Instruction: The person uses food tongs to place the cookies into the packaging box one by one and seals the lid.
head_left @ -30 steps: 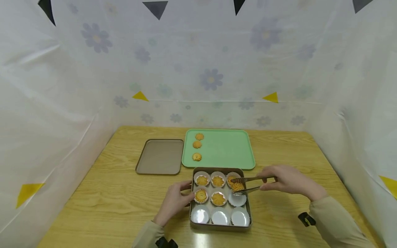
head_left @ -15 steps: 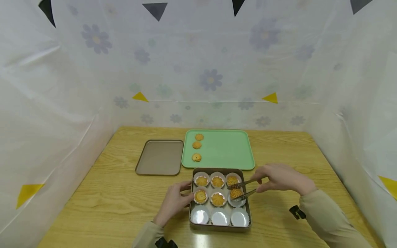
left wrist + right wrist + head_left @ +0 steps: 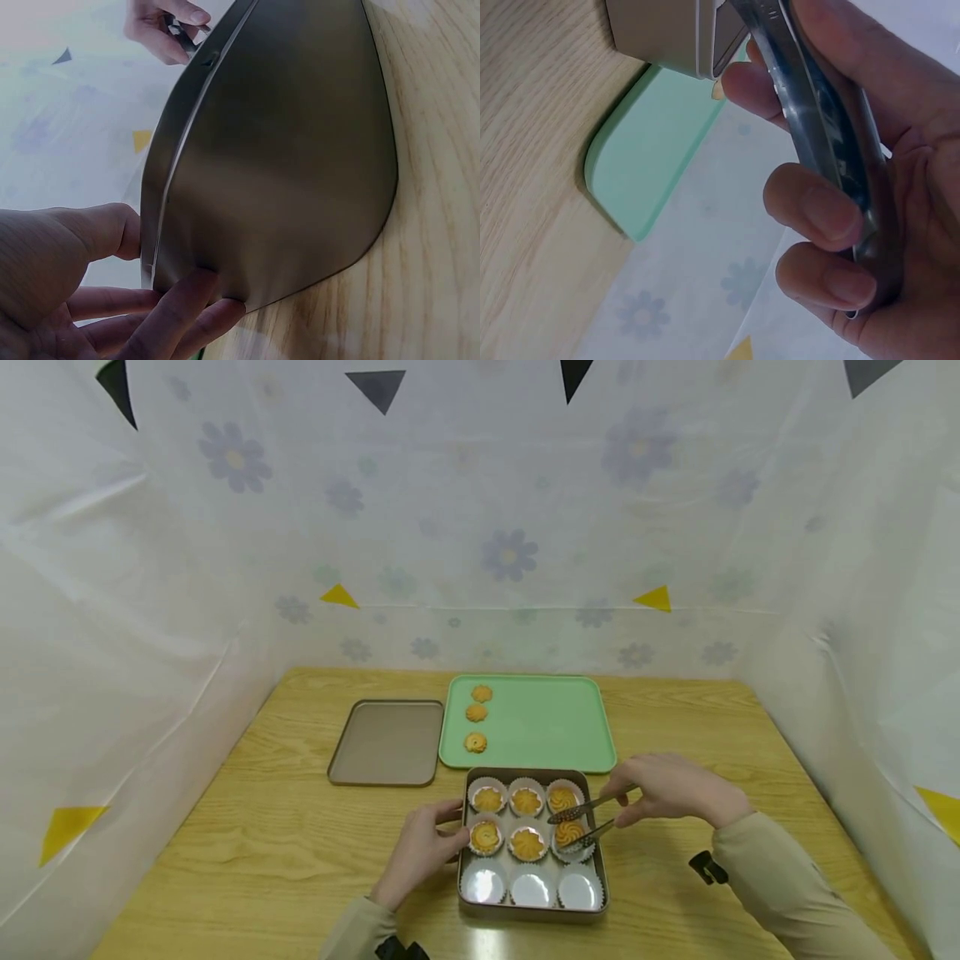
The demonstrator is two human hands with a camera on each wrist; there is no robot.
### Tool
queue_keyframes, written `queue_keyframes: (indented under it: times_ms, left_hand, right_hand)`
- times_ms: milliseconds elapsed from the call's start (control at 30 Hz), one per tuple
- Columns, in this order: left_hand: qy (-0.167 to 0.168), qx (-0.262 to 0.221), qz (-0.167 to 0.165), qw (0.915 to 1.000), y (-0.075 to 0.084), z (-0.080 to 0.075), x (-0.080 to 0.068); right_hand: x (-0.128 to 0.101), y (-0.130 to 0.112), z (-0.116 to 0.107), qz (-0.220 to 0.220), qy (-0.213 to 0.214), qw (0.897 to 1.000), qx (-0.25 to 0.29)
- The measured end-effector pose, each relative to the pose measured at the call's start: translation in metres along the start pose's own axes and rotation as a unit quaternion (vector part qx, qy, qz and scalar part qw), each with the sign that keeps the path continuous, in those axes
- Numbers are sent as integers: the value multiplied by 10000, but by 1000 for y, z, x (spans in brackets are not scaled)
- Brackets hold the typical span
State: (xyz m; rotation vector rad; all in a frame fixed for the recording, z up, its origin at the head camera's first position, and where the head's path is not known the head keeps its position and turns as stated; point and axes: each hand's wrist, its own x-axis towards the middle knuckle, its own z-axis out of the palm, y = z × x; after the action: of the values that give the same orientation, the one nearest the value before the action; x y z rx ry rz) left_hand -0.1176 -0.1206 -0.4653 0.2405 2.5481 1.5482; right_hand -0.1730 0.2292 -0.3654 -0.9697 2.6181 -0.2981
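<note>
Start at the left: your left hand (image 3: 420, 852) braces the left wall of the cookie tin (image 3: 465, 893), thumb at the rim and fingers curled against its side. Hold it there firmly, so the tin cannot slide on the wooden table (image 3: 247, 852).

In the middle of the tin, five butter cookies sit settled in their white paper cups (image 3: 532, 888), and the near row of cups is bare.

To the right, your right hand (image 3: 671, 789) pinches the metal tongs (image 3: 581, 822), fingers wrapped round the arms. Their tips close on a swirled cookie (image 3: 569, 832) low over the right cup of the middle row. I judge the cookie fragile: squeeze lightly, lower it level into the centre of the cup, then ease the tongs apart without dragging the paper.
</note>
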Motion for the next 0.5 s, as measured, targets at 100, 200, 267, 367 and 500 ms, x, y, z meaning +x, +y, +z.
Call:
queue_keyframes:
  times_ms: [100,200,267,367,500]
  left_hand:
    - [-20,-8,-1,10000,-1,0,0]
    - [-28,-38,-8,10000,-1,0,0]
    - [-27,-43,-11,10000,-1,0,0]
    - [-25,-43,-17,10000,-1,0,1]
    - [-29,-43,-14,10000,-1,0,1]
  right_hand:
    - [2,1,1,-71,-12,10000,-31]
    - [3,1,1,-99,-27,9999,-56]
    - [4,1,1,-100,-28,9999,-68]
    - [5,0,1,-118,-23,9999,-42]
    - [6,0,1,-133,-34,9999,-23]
